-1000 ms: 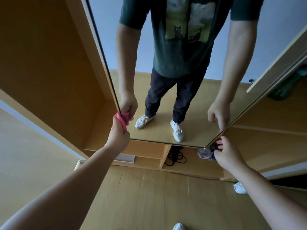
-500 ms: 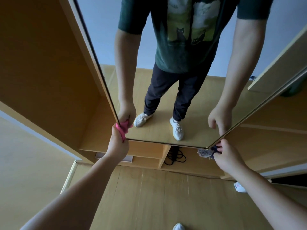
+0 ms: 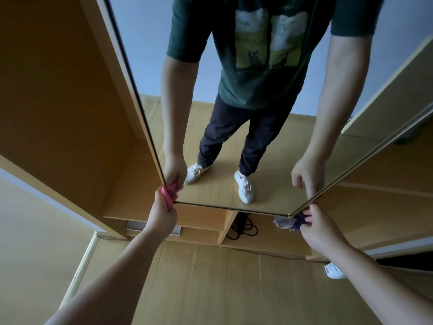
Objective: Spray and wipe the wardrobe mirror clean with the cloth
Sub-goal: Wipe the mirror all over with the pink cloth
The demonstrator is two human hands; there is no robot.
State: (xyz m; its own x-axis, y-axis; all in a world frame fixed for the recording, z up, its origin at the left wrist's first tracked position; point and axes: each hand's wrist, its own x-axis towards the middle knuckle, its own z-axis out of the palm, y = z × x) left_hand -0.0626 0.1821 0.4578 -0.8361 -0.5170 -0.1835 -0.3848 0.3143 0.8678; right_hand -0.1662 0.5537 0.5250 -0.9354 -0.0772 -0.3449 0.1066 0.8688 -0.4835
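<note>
The wardrobe mirror (image 3: 234,127) is a tall door panel that reflects me standing in front of it. My left hand (image 3: 161,214) grips a pink cloth (image 3: 168,194) and holds it against the mirror's left edge, just above the bottom-left corner. My right hand (image 3: 321,228) is at the bottom-right corner, and its reflection shows the fingers curled round the mirror's edge. A purple patterned thing (image 3: 289,223) lies at its fingertips; I cannot tell whether the hand holds it. No spray bottle is in view.
Behind the mirror stands an open wooden wardrobe (image 3: 70,102) with low shelves. A black cable (image 3: 242,227) lies coiled in the bottom compartment. The floor (image 3: 222,285) is light wood. A white shoe (image 3: 334,270) is by my right forearm.
My left hand has slid the pink cloth down the mirror's left edge towards the bottom corner. My right hand has stayed at the bottom-right corner.
</note>
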